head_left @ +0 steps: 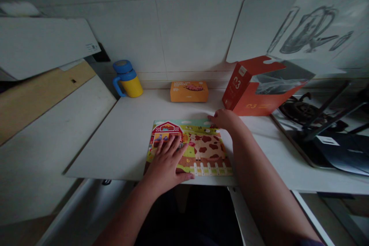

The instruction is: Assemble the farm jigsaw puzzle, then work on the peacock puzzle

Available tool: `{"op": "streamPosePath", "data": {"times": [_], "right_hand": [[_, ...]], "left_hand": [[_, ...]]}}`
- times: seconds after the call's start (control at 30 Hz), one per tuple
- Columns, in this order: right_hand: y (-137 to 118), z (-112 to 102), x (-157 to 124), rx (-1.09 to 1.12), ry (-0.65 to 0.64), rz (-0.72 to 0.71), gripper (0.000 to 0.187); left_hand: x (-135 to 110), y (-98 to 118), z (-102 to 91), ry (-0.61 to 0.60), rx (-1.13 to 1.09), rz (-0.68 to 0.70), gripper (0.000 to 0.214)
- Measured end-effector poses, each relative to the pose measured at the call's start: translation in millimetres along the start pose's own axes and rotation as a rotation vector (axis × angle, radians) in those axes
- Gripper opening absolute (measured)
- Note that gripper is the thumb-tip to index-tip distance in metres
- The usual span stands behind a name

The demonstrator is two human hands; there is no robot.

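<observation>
A farm jigsaw puzzle [210,147], showing a red barn and a brown-spotted cow, lies flat near the counter's front edge. My left hand [168,161] rests palm down on its left half, fingers spread, covering part of the barn and the grass below. At the puzzle's top right corner, my right hand [224,120] has its fingers bent together, with thumb and index finger at the edge. The hand itself hides that corner and the other fingertips.
Behind the puzzle stands an orange puzzle box [188,92]. A larger red box [253,92], open with clear plastic inside, is at right. A blue and yellow mug [129,80] stands back left. A gas stove [305,109] and a black device [343,150] lie far right.
</observation>
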State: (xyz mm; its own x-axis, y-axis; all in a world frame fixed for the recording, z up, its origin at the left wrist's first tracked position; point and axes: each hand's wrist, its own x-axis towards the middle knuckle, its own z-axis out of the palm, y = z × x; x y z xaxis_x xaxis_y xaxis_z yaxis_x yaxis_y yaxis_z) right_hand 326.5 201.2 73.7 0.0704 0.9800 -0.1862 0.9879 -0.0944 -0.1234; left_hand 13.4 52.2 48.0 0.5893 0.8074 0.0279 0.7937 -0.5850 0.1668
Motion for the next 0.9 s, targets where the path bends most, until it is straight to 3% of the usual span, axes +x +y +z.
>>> {"op": "streamPosePath", "data": {"times": [0.17, 0.3, 0.4, 0.47, 0.6, 0.7, 0.77, 0.9], "right_hand": [[-5.6, -2.9, -3.1, 0.054, 0.055, 0.004, 0.048], [-10.3, 0.9, -3.6, 0.201, 0.151, -0.032, 0.035], [-14.3, 7.8, 1.6, 0.43, 0.289, -0.067, 0.027], [-18.2, 13.1, 7.7, 0.739, 0.333, -0.021, 0.03], [-28.6, 18.5, 21.0, 1.27, 0.25, 0.088, 0.049], [-34.9, 14.5, 29.7, 1.533, 0.208, 0.18, 0.051], [-36.8, 8.6, 36.2, 1.647, 0.183, 0.231, 0.045], [-37.6, -5.7, 55.2, 1.641, 0.146, 0.28, 0.018]], "left_hand": [[14.2, -9.7, -5.2, -0.018, 0.0, -0.008, 0.104], [28.6, -23.2, -8.9, -0.024, 0.01, -0.017, 0.101], [36.3, -32.6, -8.9, -0.007, 0.012, -0.024, 0.099], [38.7, -36.7, -7.9, 0.002, 0.01, -0.024, 0.098], [38.3, -39.5, -6.0, 0.032, -0.012, -0.022, 0.095], [37.0, -39.3, -6.6, 0.05, -0.033, -0.024, 0.093], [36.7, -39.1, -7.6, 0.058, -0.047, -0.022, 0.093], [37.3, -39.9, -9.2, 0.071, -0.067, -0.024, 0.092]]}}
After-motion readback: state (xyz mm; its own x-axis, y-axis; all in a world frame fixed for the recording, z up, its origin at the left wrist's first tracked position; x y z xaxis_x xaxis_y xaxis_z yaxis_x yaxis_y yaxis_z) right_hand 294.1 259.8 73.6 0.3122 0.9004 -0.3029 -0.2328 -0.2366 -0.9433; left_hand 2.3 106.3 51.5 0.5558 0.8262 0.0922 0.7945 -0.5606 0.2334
